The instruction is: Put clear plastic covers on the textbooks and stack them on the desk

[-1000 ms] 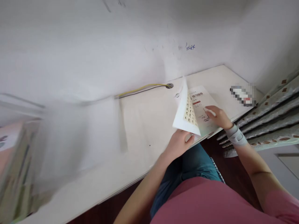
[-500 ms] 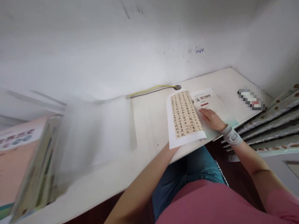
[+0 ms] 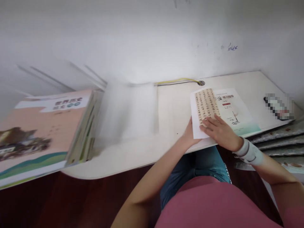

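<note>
A calligraphy workbook [image 3: 237, 110] with a white and pale green cover lies on the desk. Over its left part is a white-edged sheet [image 3: 201, 104] printed with columns of dark characters on a tan ground. My left hand [image 3: 189, 134] holds this sheet at its lower left edge; its fingers are hidden beneath the paper. Flat across the lower right of the sheet rests my right hand [image 3: 220, 131], its fingers stretched out. A pale band circles my right wrist. Whether the sheet is bound into the workbook I cannot tell.
To the left stands a thick stack of textbooks [image 3: 47, 126] with a pink history book on top. Beside it a white block of paper [image 3: 128, 110] is blurred. Cables [image 3: 175, 81] run to a hole in the white desk [image 3: 133, 158]. A blurred-out dark-edged object [image 3: 279, 107] lies at the right.
My right hand has moved left and down onto the printed sheet. My left hand now shows at the sheet's lower left edge. The camera has turned left, bringing more of the textbooks into view.
</note>
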Demonstrator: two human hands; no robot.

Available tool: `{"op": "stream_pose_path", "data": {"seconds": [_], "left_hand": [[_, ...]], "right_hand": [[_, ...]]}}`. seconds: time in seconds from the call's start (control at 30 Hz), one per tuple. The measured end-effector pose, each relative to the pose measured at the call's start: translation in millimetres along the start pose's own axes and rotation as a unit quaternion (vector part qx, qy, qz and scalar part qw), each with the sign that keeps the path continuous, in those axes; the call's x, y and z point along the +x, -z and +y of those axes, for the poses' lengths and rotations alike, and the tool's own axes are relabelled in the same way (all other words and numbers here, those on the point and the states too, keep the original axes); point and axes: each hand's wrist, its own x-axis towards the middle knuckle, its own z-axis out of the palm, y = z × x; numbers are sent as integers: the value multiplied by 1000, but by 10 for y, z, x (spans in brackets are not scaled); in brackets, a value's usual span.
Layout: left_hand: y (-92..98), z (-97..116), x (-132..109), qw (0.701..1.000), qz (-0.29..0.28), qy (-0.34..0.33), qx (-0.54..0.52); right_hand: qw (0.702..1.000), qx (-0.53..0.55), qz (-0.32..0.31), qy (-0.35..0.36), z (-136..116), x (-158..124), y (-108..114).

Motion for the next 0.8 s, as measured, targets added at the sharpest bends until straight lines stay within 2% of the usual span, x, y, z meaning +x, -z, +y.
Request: {"op": "stream_pose_path", "data": {"seconds": [0.13, 0.27, 0.5, 0.8], "left_hand": [[98, -323, -150, 999, -33, 11, 21], [112, -531, -235, 999, -40, 9, 31], [58, -480, -257, 999, 22, 19, 19], [74, -484, -267, 999, 10, 41, 1]], "right_hand": [[999, -15, -12, -36, 128, -214, -23], [998, -6, -41, -55, 40, -285, -86], [992, 37, -70, -95, -131, -193, -191], [993, 24, -60, -100, -177, -172, -223]]}}
